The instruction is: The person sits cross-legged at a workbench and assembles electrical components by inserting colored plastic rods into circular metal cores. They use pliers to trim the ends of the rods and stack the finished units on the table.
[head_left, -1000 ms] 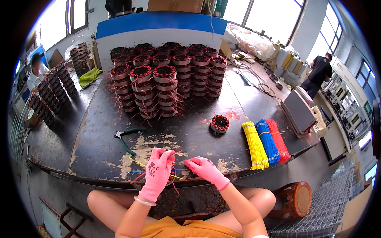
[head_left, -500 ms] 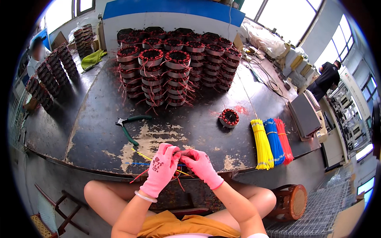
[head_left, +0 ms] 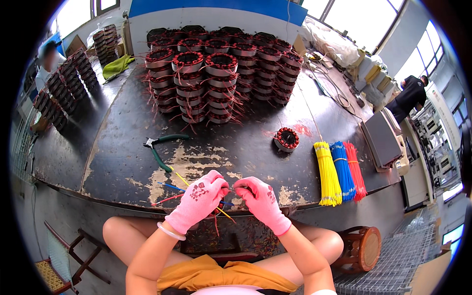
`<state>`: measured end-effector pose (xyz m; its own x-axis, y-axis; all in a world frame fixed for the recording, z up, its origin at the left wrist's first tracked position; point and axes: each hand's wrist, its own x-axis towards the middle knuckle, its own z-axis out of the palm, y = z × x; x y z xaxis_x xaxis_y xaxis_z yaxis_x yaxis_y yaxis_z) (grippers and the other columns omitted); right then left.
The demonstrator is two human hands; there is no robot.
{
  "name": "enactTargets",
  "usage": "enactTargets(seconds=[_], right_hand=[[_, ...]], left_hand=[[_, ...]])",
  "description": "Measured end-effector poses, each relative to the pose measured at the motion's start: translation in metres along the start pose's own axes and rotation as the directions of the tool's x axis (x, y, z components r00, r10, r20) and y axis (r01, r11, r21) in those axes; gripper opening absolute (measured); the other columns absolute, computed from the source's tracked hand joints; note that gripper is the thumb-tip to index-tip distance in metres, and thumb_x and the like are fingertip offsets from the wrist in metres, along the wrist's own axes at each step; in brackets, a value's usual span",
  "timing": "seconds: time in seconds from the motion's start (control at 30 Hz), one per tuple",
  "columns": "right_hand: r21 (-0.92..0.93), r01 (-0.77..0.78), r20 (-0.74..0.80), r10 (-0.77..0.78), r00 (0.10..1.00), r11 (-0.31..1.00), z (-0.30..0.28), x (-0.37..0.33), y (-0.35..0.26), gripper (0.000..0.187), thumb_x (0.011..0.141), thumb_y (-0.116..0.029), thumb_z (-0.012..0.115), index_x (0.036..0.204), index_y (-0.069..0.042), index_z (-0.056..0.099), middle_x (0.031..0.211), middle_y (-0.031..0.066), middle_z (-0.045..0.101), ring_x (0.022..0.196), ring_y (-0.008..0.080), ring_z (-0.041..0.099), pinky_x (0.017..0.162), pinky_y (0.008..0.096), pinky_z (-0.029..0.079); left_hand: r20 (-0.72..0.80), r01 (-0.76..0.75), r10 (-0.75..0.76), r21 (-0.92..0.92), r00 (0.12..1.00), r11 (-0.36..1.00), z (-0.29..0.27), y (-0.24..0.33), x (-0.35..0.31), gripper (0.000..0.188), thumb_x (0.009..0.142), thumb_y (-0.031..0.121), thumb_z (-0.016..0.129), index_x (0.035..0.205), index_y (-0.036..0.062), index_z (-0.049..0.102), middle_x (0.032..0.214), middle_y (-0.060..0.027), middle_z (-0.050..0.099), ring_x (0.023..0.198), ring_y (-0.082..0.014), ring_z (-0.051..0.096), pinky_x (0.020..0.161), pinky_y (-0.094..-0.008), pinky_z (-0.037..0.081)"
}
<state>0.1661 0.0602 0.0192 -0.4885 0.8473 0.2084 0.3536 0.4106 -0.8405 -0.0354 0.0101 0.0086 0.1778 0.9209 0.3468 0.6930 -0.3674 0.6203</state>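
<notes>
Judging from my end, I put the stator (head_left: 215, 212) at the near edge of the table (head_left: 113, 162), mostly hidden beneath the left hand (head_left: 201, 196), as partway done: 1 yellow lead (head_left: 179, 175), 1 blue lead (head_left: 169, 186) and 1 red lead (head_left: 167, 200) stick out there, though I cannot see whether any is fastened. Toward the right edge, a lone stator (head_left: 282, 146) shows no such leads, and 3 wire bundles (head_left: 343, 172) look thick.

The left hand and right hand (head_left: 263, 199) both have bent fingers; whether either grasps a wire, I cannot tell.

Against 0.5 s ago, fingertips that met now stand just apart, the blue lead slants more, and the yellow lead's far end has swung up to the green-handled pliers (head_left: 153, 143).
</notes>
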Motion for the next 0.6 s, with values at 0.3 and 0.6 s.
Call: enactTargets(seconds=[0.3,0.6], right_hand=[[0.134,-0.137,0.138,0.119,0.983,0.981,-0.008,0.009,-0.008,0.013,0.096,-0.010,0.064,0.106,-0.003,0.069,0.076,-0.0015,0.064,0.060,0.0041,0.051,0.054,0.0242,0.043],[0.354,-0.553,0.482,0.359,0.799,0.755,-0.010,0.035,0.030,0.019,0.095,-0.017,0.067,0.109,-0.003,0.067,0.088,-0.0030,0.066,0.076,0.0053,0.057,0.064,0.0227,0.047]], left_hand=[[0.019,0.105,-0.105,0.002,0.994,0.994,-0.005,0.020,0.001,0.013,0.092,0.015,0.066,0.100,0.0049,0.067,0.106,-0.0110,0.063,0.092,-0.0341,0.066,0.076,-0.0426,0.054],[-0.061,-0.034,0.038,0.063,0.997,0.997,0.016,0.007,-0.004,0.015,0.086,0.011,0.071,0.099,0.0065,0.069,0.103,-0.0092,0.066,0.094,-0.0316,0.066,0.079,-0.0412,0.055]])
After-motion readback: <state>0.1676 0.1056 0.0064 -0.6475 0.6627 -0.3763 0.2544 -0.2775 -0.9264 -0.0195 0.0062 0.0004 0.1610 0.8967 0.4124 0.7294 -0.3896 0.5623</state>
